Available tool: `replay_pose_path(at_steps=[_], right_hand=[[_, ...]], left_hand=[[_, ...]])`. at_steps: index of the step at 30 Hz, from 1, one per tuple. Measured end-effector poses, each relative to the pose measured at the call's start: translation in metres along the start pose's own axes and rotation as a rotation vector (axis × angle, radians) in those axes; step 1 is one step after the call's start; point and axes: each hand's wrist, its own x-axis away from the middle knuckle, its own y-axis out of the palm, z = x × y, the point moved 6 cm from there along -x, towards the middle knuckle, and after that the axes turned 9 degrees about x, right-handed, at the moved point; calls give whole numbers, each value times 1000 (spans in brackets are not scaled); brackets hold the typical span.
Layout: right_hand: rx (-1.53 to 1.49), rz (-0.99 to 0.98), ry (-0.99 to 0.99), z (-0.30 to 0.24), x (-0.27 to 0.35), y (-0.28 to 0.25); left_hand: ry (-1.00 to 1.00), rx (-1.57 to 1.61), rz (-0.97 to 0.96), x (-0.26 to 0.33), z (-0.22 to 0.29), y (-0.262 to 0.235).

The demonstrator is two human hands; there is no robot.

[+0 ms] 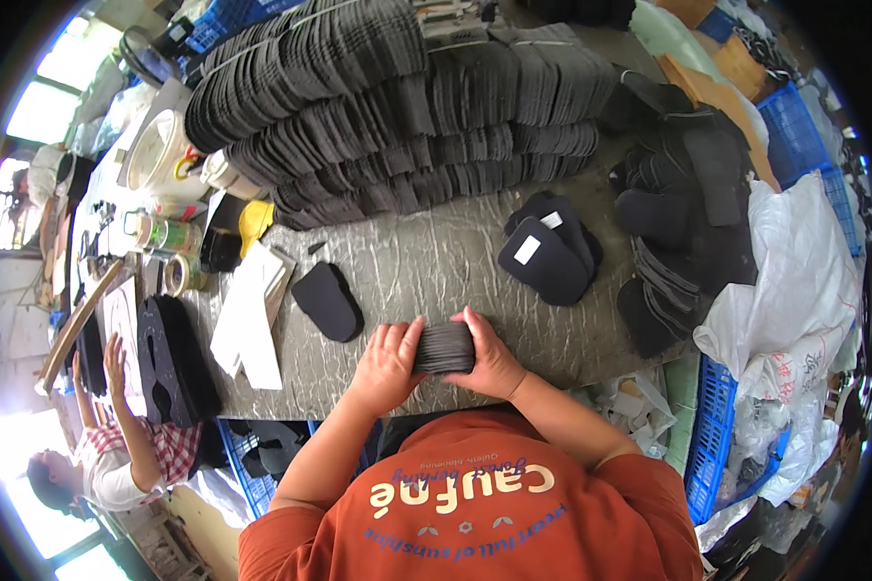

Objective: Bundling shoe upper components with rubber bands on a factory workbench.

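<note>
Near the table's front edge, a small stack of dark foam pads (445, 349) stands on edge between my hands. My left hand (389, 364) presses against its left end, and my right hand (492, 360) grips the right end with the thumb along the far side. A single black foam pad (327, 301) lies flat just beyond my left hand. Farther off to the right, a few black pads (555, 259) overlap one another, two bearing white labels.
Long rows of grey-black pads (397, 121) are piled across the back. A loose heap of black pads (683, 198) covers the right end, beside a white sack (785, 261). White card strips (250, 315) and tape rolls (177, 274) lie left. Another person (116, 441) works at far left.
</note>
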Motion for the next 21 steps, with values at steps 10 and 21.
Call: replay_pose_path(at_steps=[10,21], right_hand=[[747,-45,734,108,-73,-179],[-692,623,640,42,4,-88]], left_hand=[[-177,-120,493,-59,-19,-50],[-226,398,114,-92,54,41]])
